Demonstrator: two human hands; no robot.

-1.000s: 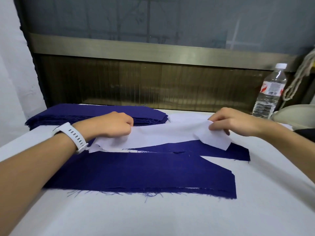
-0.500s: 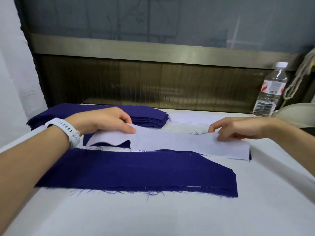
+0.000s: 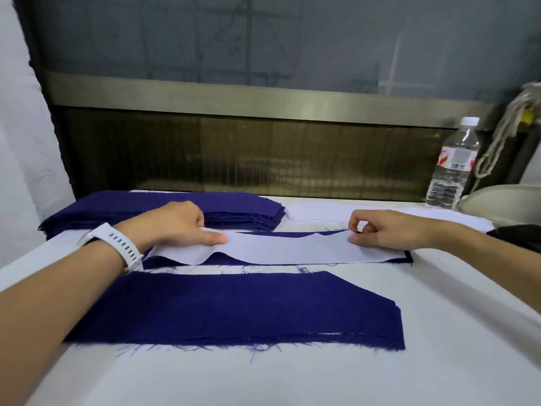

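From the head camera we see both hands at work on a long white fabric strip (image 3: 292, 250), which lies crosswise in the middle of the tabletop (image 3: 292, 376). It rests on a narrow navy-blue fabric strip (image 3: 164, 262) that shows along its edges and at both ends.

The left hand (image 3: 172, 227), with a white wristwatch (image 3: 123, 244) on its wrist, holds the strip's left end. The thumb lies flat along the cloth and the fingers are curled at its far edge. Just right of the thumb, the near edge of the white strip bulges in a soft wave.

The right hand (image 3: 389, 230) pinches the far edge near the right end, with the forefinger bent into a loop over the thumb tip.

Nearer to us, just apart from the strip, lies a wide navy-blue fabric panel (image 3: 234, 309), frayed along its near edge and cut slantwise at its far right corner.

Behind the left hand we see a stack of navy-blue cut pieces (image 3: 234, 206). Just beside it, behind the right hand, is a low stack of white cut pieces (image 3: 319, 213).

A clear plastic water bottle (image 3: 452, 168) stands at the far right.
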